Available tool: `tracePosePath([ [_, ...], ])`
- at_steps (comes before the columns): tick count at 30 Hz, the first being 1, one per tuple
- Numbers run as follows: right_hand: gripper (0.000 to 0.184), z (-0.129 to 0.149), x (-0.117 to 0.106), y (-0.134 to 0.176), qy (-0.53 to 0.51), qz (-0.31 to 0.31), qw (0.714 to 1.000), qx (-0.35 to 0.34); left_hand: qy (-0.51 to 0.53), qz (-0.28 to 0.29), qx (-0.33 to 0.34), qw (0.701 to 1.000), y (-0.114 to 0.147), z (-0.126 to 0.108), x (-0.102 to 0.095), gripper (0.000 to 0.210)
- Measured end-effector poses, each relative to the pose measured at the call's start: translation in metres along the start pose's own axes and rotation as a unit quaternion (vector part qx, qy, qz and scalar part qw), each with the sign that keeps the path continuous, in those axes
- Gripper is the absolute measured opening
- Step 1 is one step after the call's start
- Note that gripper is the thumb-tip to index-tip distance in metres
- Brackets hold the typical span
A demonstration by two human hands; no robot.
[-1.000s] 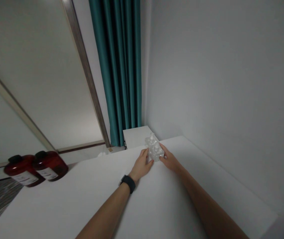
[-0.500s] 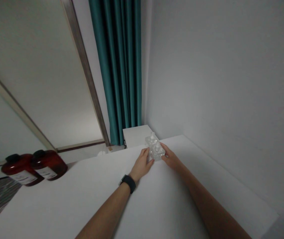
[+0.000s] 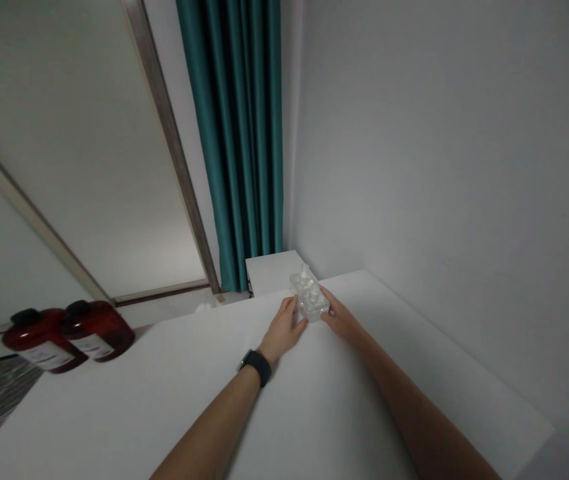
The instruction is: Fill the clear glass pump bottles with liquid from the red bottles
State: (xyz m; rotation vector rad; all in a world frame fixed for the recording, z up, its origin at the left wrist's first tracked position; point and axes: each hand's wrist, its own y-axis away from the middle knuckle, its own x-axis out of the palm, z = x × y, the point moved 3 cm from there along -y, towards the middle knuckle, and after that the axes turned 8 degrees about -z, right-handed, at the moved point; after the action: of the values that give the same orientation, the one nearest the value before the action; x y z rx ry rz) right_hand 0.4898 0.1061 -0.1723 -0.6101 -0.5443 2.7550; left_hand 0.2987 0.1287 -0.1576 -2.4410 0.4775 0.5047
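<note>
a white tabletop [image 3: 314,407] runs into a pale corner by a teal curtain [image 3: 239,133]. my left hand [image 3: 282,331] and right hand [image 3: 342,321] clasp the small clear glass stoppered bottle set [image 3: 308,299] at the far edge; it sits unlifted, stoppers in.

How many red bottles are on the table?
2: both at the left edge of the table, side by side and touching. One red bottle is at the frame's edge, the other beside it.
</note>
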Motion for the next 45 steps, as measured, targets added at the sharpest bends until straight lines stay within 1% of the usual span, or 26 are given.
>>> tracePosePath([
  [4, 0.084, 0.0, -0.002, 0.002, 0.007, 0.003, 1.0, 0.007, 0.003, -0.006, -0.002, 1.0, 0.0, 0.0, 0.001, 0.062],
  [7, 0.083, -0.001, -0.005, 0.006, 0.014, -0.003, 1.0, 0.009, 0.002, -0.012, -0.006, 1.0, 0.001, 0.0, 0.001, 0.063],
  [12, 0.081, -0.005, -0.006, 0.013, 0.029, -0.028, 0.999, 0.003, -0.035, -0.025, 0.018, 0.999, 0.004, -0.005, -0.001, 0.059],
  [17, 0.078, -0.004, -0.007, 0.017, 0.05, -0.064, 0.997, -0.018, -0.064, -0.05, 0.03, 0.996, 0.006, -0.016, -0.006, 0.049],
  [21, 0.077, 0.008, -0.01, 0.018, 0.069, -0.093, 0.992, -0.041, -0.079, -0.067, 0.033, 0.994, 0.007, -0.025, -0.012, 0.04],
  [26, 0.074, 0.035, -0.014, 0.018, 0.085, -0.117, 0.987, -0.066, -0.089, -0.08, 0.038, 0.992, 0.006, -0.036, -0.024, 0.035],
  [31, 0.074, 0.066, -0.014, 0.02, 0.09, -0.141, 0.982, -0.091, -0.092, -0.096, 0.038, 0.99, 0.007, -0.048, -0.045, 0.029],
  [34, 0.07, 0.09, -0.006, 0.021, 0.097, -0.151, 0.977, -0.116, -0.095, -0.102, 0.038, 0.99, 0.015, -0.056, -0.061, 0.026],
  [36, 0.067, 0.107, 0.006, 0.022, 0.092, -0.148, 0.977, -0.127, -0.099, -0.106, 0.037, 0.989, 0.022, -0.061, -0.074, 0.023],
  [40, 0.067, 0.137, 0.035, 0.025, 0.065, -0.125, 0.98, -0.137, -0.114, -0.12, 0.031, 0.986, 0.036, -0.066, -0.105, 0.019],
  [45, 0.067, 0.164, 0.07, 0.033, 0.041, -0.089, 0.984, -0.147, -0.142, -0.123, 0.027, 0.982, 0.058, -0.073, -0.148, 0.015],
])
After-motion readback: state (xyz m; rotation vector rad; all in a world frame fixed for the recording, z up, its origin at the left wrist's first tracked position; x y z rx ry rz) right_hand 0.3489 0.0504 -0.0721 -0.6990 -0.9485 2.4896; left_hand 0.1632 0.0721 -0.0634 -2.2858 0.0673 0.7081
